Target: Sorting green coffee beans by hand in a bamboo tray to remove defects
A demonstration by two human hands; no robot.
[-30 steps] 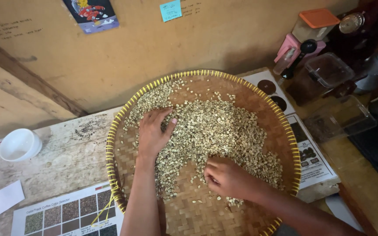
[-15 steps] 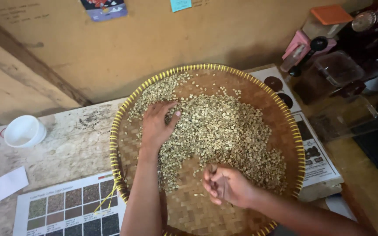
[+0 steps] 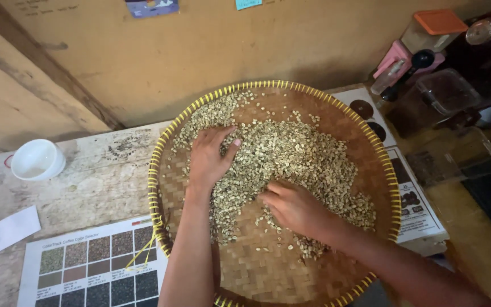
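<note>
A round woven tray with a yellow rim (image 3: pixel 160 165) lies on the table and carries a spread of pale green beans (image 3: pixel 296 153). My left hand (image 3: pixel 210 158) rests flat on the beans at the tray's left, fingers apart. Near the tray's middle, my right hand (image 3: pixel 296 209) presses down on the beans with its fingers curled, knuckles up. Whether it holds any beans is hidden under the hand. Bare woven bottom shows at the tray's near side.
A small white bowl (image 3: pixel 37 160) and a white slip of paper (image 3: pixel 15 227) lie at the left. A printed colour chart (image 3: pixel 92 267) sits near the front. Clear plastic boxes (image 3: pixel 449 91), a pink device and an orange-lidded container (image 3: pixel 434 28) crowd the right. A plywood wall stands behind.
My right hand has moved from the tray's near side up toward the middle of the beans. My left hand has stayed on the beans at the left.
</note>
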